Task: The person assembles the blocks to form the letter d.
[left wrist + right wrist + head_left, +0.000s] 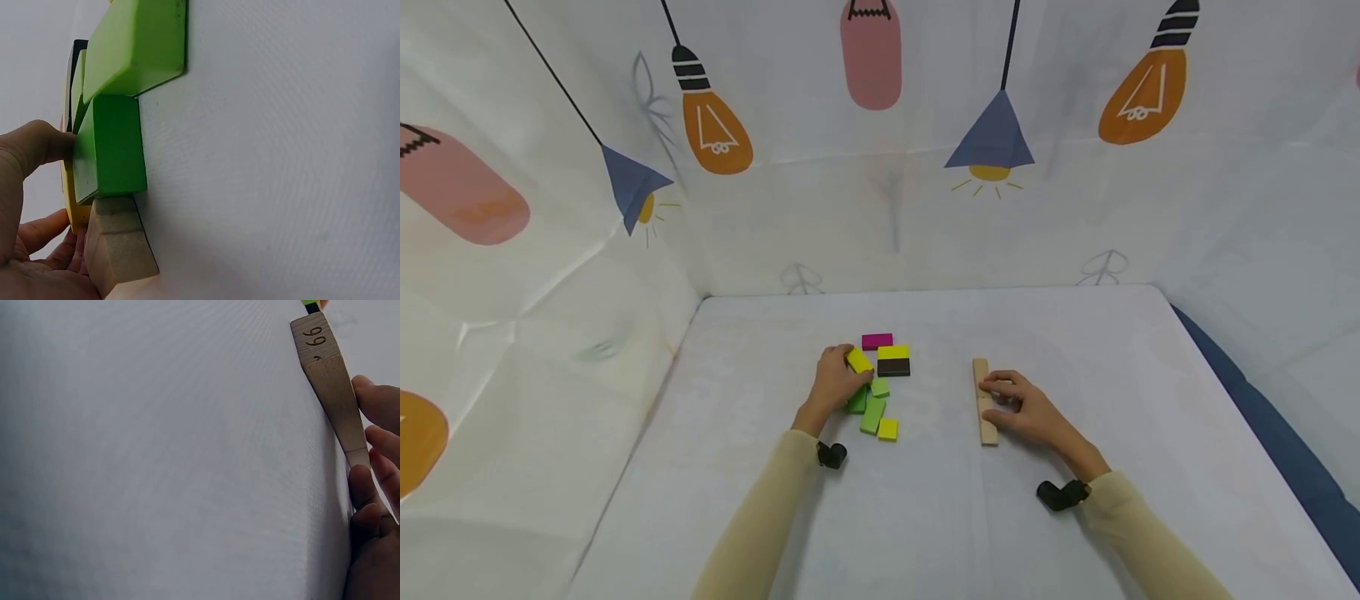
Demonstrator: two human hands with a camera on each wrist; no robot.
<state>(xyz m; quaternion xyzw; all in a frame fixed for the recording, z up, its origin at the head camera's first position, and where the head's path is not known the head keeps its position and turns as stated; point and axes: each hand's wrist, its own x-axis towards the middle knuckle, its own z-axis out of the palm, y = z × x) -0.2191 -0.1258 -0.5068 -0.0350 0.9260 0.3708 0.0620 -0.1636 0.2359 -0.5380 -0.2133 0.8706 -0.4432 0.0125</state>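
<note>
My left hand (835, 380) pinches a yellow block (859, 360) between thumb and fingertips. That thumb lies close to a dark green block (119, 147). Beside the left fingers is a plain wooden block (122, 244), hidden under the hand in the head view. My right hand (1028, 410) rests against a narrow strip of wooden blocks (987, 429), thumb and forefinger apart along it, with a seam between them. The right wrist view has the strip's near end (315, 339) marked with engraved figures, and fingertips touching its side.
Around the left hand lie a magenta block (877, 342), a yellow block (892, 352) against a black one (893, 367), light green blocks (872, 415) and a small yellow block (887, 430). A white cloth covers the table (917, 517); a printed curtain (887, 217) stands behind it.
</note>
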